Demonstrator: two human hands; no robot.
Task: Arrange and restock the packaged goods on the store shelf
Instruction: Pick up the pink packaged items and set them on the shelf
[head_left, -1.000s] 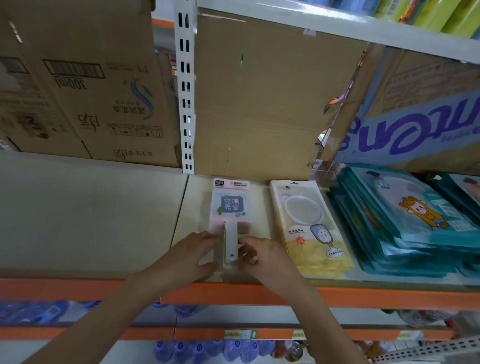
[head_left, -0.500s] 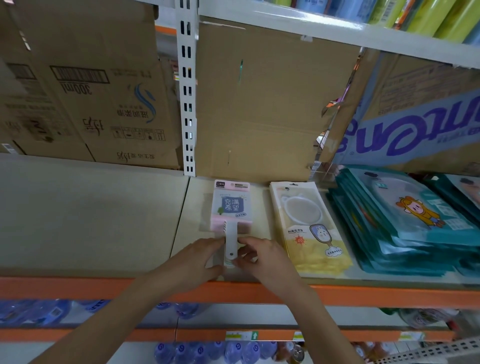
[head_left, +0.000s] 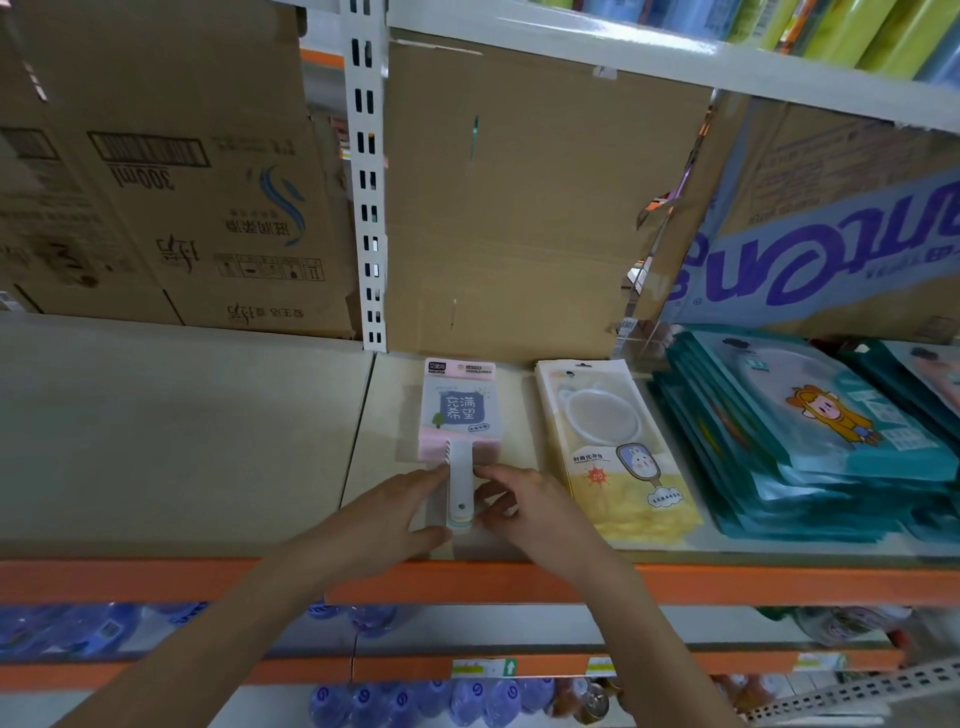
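Observation:
A small stack of packaged hand mirrors (head_left: 460, 415), pink and white with a blue label, lies flat on the beige shelf (head_left: 182, 447). Its white handles point toward me. My left hand (head_left: 384, 514) presses against the left side of the handles, thumb under their front end. My right hand (head_left: 524, 506) touches the handles' right side with its fingertips. A yellow mirror package (head_left: 613, 447) lies just to the right, apart from the stack.
Teal packages (head_left: 810, 431) are stacked at the right. Cardboard boxes (head_left: 171, 171) stand along the back, split by a white slotted upright (head_left: 366, 176). The orange shelf edge (head_left: 130, 577) runs in front; blue bottles (head_left: 405, 701) sit on shelves below.
Both hands stay on the mirror handles; the stack has been nudged slightly and squared between them. The view has shifted a little.

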